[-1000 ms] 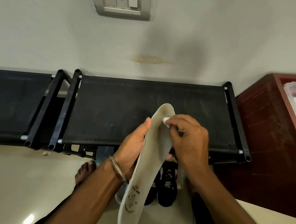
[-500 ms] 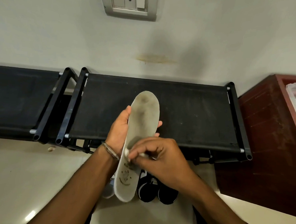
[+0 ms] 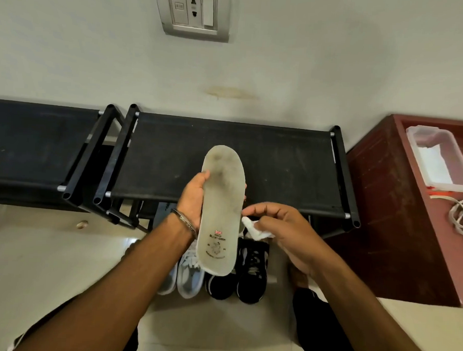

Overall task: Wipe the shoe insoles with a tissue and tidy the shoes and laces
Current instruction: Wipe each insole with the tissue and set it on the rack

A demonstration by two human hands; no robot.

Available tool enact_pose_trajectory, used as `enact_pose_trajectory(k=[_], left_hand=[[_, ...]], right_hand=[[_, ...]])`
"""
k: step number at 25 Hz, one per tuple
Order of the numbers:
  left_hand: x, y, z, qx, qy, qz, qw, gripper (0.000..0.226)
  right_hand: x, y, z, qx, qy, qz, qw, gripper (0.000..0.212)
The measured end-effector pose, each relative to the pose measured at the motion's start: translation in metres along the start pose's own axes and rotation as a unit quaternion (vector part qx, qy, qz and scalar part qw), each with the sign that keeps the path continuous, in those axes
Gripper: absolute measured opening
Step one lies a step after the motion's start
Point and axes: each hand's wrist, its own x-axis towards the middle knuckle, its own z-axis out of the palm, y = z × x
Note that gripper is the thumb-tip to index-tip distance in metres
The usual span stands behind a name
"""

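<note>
left hand (image 3: pixel 194 197) grips insole (image 3: pixel 221 209) at mid-length, upright over 2 pairs of shoes | right hand (image 3: pixel 283 231) pinches tissue (image 3: pixel 254 228) just beside its right edge | advice: brace behind the grey toe smudges, wipe toe-to-heel | black sneakers (image 3: pixel 249 273) on floor below

Smudged grey insole (image 3: pixel 221 207), white tissue (image 3: pixel 254 228), black shoes (image 3: pixel 252 273)

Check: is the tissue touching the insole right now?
Cannot tell. In the head view the tissue, pinched in the right hand, sits right at the insole edge; no clear gap or contact.
</note>
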Motion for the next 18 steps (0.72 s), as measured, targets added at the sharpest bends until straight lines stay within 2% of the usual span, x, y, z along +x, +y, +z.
enact_pose_trajectory(k=[4, 11, 14, 18], left_hand=[[-0.001, -0.027, 0.006, 0.055, 0.055, 0.020, 0.997, 0.054], [-0.053, -0.079, 0.009, 0.196, 0.055, 0.047, 0.978, 0.047], [-0.076, -0.112, 0.001, 0.268, 0.046, 0.051, 0.961, 0.028], [-0.099, -0.153, -0.007, 0.313, 0.042, 0.009, 0.949, 0.016]], right_hand=[[-0.014, 0.015, -0.001, 0.000, 0.005, 0.019, 1.000, 0.034], [-0.063, 0.041, -0.013, 0.053, 0.060, 0.035, 0.996, 0.033], [-0.092, 0.061, -0.017, 0.035, 0.073, 0.060, 0.995, 0.034], [-0.124, 0.094, -0.024, 0.003, 0.068, 0.094, 0.993, 0.030]])
